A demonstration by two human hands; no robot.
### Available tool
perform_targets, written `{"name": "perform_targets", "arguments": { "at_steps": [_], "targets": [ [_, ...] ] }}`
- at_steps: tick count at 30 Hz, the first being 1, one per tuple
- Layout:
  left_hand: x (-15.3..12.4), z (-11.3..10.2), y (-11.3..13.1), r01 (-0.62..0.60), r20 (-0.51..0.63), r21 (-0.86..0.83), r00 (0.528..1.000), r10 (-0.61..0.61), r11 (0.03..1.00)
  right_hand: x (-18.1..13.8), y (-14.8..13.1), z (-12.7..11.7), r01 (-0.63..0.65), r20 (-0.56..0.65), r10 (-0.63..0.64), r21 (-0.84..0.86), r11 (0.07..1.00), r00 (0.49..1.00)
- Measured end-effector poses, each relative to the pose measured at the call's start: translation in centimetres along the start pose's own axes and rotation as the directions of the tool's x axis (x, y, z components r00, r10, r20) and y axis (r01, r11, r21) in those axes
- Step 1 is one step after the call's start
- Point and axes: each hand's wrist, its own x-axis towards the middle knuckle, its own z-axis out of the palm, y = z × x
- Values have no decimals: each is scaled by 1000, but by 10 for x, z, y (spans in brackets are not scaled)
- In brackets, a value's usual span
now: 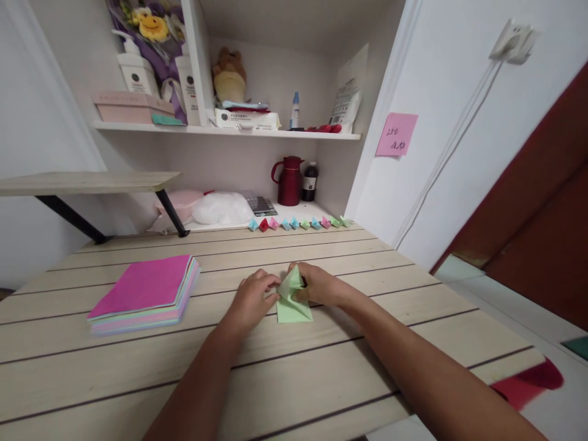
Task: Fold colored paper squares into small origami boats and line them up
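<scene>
A light green sheet of folded paper [292,304] lies on the wooden table [138,367], with its upper part lifted into a point. My left hand [252,298] pinches the paper's left flap with curled fingers. My right hand [318,284] grips the raised fold from the right, fingers closed on it. Both forearms reach in from the bottom of the view.
A stack of coloured paper squares [146,293], pink on top, sits to the left. A row of several small folded paper pieces [298,223] lines the table's far edge. Behind stand a red jug [289,180], a dark bottle [310,181] and shelves with bottles and boxes.
</scene>
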Motion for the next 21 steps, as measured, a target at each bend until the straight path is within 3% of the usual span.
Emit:
{"name": "perform_targets", "arguments": {
  "at_steps": [12, 17, 21],
  "targets": [
    [-5, -4, 2, -115, 124, 310, 989, 80, 944, 3, 5, 4, -16, 22, 11, 237, 971, 1000],
    [-9, -4, 8, -164, 153, 383, 982, 113, 909, -16, 5, 6, 186, -32, -185, 37, 982, 982],
    [-11, -2, 9, -191, 175, 403, 976, 130, 895, -26, 10, 10, 253, -87, -251, 12, 967, 964]
  ]
}}
